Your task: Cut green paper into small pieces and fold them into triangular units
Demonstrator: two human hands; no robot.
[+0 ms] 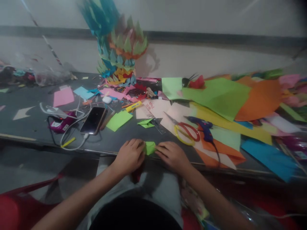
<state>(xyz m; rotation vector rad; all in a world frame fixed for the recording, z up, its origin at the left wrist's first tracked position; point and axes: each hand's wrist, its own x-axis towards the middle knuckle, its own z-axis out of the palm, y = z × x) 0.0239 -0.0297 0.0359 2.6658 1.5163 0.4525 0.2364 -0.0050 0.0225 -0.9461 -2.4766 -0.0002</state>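
A small folded piece of green paper (150,148) sits between my two hands at the table's front edge. My left hand (130,156) is closed on its left end, the fingers curled. On the other end, the fingers of my right hand (171,155) are pressed together at the paper. Just beyond lie a folded green paper piece (146,123) and a flat green sheet (119,120). Scissors (185,131) with red and yellow handles rest to the right, beside a blue glue gun (203,127).
A charging phone (94,120) and a purple power strip (62,123) with looping cables lie to the left. A tall multicoloured folded-paper model (120,54) stands at the back. Large green (216,95) and orange sheets (260,99) cover the right. A yellow cutter (133,106) lies mid-table.
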